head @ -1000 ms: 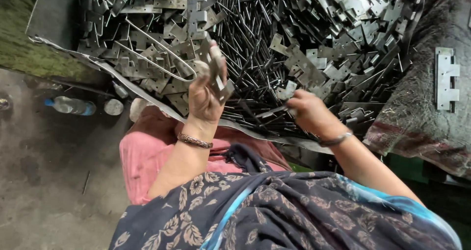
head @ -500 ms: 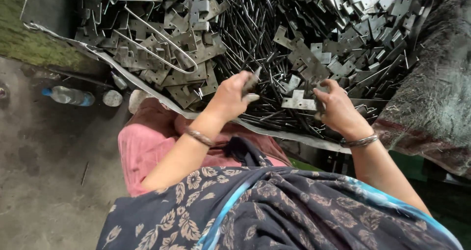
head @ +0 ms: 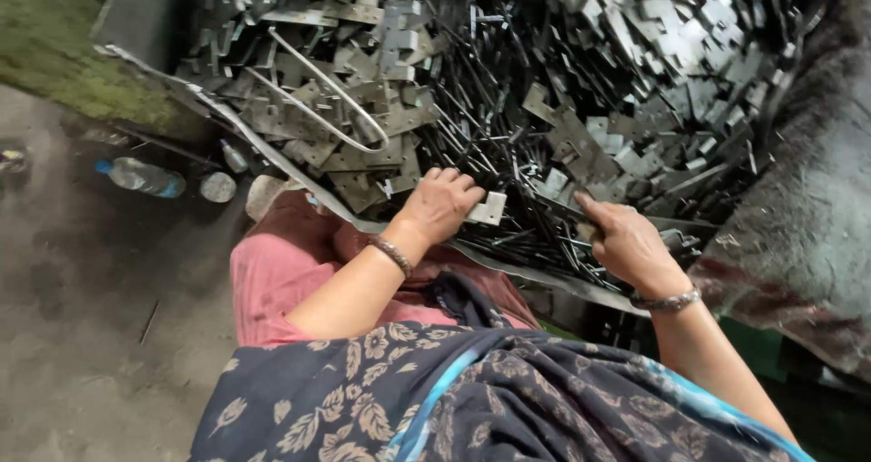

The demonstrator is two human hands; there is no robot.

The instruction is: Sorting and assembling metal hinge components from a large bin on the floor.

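A big heap of flat grey metal brackets (head: 581, 108) and thin dark rods (head: 508, 181) fills a metal bin in front of me. My left hand (head: 442, 206) rests on the near edge of the heap, its fingers curled over a small pale metal bracket (head: 487, 209). My right hand (head: 626, 242) lies lower right on the rods by the bin's rim, fingers closed around some dark rods. Both wrists wear bangles. A bent wire loop (head: 327, 95) lies on top of the heap to the left.
The bin's thin sheet rim (head: 272, 158) runs diagonally past my knees. A plastic bottle (head: 141, 176) and a small round lid (head: 218, 187) lie on the dirt floor at left. A grey cloth-covered mass (head: 807, 226) stands at right. My patterned blue scarf covers the lower view.
My left hand has come down from holding brackets up above the heap and now rests low on the near edge. My right hand has shifted lower and to the right.
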